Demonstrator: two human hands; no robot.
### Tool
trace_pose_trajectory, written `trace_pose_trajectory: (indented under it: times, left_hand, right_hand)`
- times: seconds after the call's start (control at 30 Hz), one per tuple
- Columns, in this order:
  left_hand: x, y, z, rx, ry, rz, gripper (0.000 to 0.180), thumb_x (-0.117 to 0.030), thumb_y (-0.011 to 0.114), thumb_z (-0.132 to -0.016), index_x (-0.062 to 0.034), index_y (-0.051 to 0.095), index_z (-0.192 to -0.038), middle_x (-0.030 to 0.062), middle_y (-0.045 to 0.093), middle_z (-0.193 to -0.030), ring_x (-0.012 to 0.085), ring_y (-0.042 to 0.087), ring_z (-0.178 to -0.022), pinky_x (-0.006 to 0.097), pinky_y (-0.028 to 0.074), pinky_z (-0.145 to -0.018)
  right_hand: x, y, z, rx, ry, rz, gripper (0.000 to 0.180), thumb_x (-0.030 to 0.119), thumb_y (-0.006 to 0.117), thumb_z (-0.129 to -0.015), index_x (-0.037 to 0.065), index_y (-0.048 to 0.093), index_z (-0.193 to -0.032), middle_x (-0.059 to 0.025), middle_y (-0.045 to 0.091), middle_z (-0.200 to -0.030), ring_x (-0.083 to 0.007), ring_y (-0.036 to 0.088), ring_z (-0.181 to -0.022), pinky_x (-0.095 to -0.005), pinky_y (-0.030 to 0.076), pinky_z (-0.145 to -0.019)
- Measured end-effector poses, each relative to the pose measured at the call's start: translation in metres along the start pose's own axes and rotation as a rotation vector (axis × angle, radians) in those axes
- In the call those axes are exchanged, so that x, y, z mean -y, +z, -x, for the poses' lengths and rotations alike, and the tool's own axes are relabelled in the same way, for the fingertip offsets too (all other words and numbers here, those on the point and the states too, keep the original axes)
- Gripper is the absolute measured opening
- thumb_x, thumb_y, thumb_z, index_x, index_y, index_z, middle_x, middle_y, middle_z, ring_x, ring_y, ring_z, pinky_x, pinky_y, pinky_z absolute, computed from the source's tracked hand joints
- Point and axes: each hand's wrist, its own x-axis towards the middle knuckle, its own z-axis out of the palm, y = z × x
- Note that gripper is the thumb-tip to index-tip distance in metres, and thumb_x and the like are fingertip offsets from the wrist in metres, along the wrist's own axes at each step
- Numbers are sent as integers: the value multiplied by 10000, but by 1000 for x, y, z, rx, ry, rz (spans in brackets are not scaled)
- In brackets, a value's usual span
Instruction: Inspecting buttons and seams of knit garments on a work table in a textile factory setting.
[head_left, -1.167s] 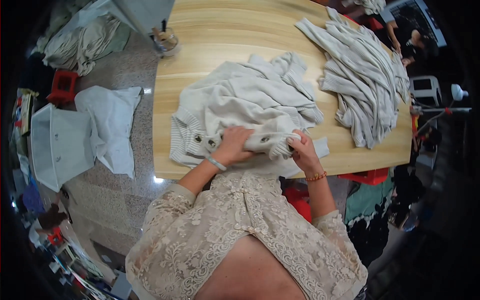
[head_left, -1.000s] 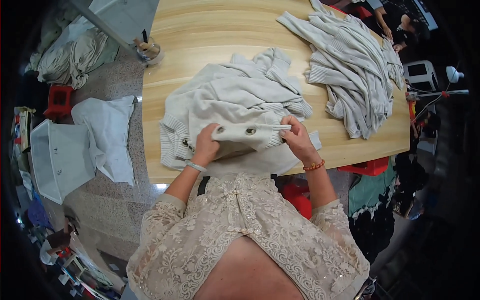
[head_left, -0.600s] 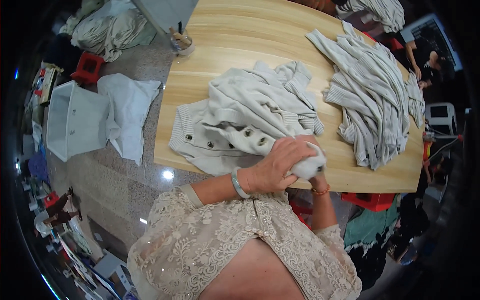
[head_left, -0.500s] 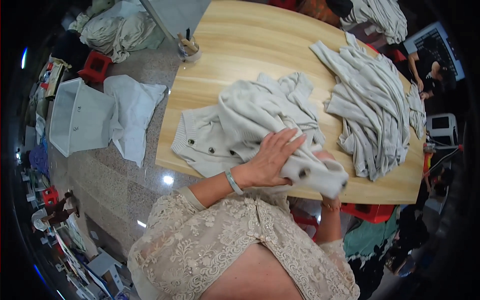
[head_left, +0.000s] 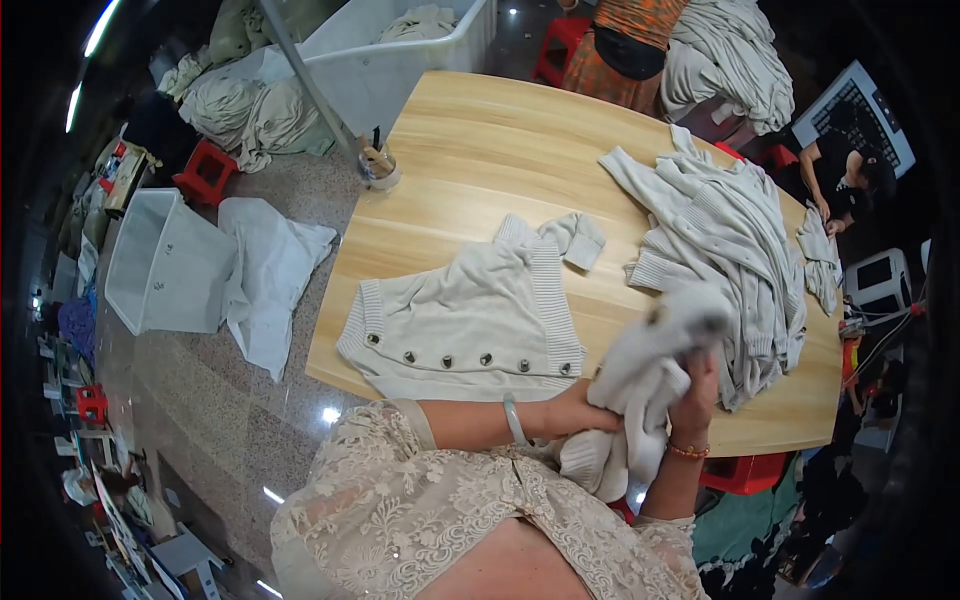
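My left hand (head_left: pixel 585 412) and right hand (head_left: pixel 697 385) — fingers closed — grip a bunched cream sweater (head_left: pixel 640 385) lifted off the wooden table (head_left: pixel 470 150) at its near edge, between a flat buttoned cardigan (head_left: pixel 465 325) and a garment pile (head_left: pixel 725 240).

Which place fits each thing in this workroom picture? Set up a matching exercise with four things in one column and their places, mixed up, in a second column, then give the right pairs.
Things
1. buttoned cream cardigan
2. bunched cream garment
3. pile of cream knitwear
4. white plastic crate

Places
A. on the floor, left of the wooden table
B. heaped at the right end of the table
C. lifted in the left hand and right hand
D. spread flat at the near table edge

Pairs: 1-D, 2-C, 3-B, 4-A
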Motion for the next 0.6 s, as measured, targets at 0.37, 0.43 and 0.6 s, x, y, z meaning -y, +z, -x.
trace_pose_trajectory:
  times: [0.37,0.43,0.6]
  left_hand:
    - [-19,-110,-10,-223,-554,290,255,-246,623,-891,-46,634,-1050,19,681,-962,114,660,-831,262,539,-730]
    - [-57,-103,-14,-242,-580,139,263,-238,644,-879,-54,628,-1066,7,678,-965,110,654,-847,263,540,-750]
    - [-247,-192,-97,-235,208,-166,290,-321,583,-928,-107,604,-1123,37,647,-1032,154,613,-937,351,508,-838]
  right_hand:
    - [-128,-3,7,99,419,669,352,173,642,-831,-33,626,-1115,-143,682,-936,-192,651,-839,-293,510,-738]
    - [-141,-9,5,109,424,770,357,168,648,-840,-37,609,-1129,-146,677,-1004,-201,641,-903,-316,507,-781]
    - [-104,21,-33,89,348,637,308,125,627,-867,-24,607,-1136,-128,671,-958,-165,638,-795,-283,511,-717]
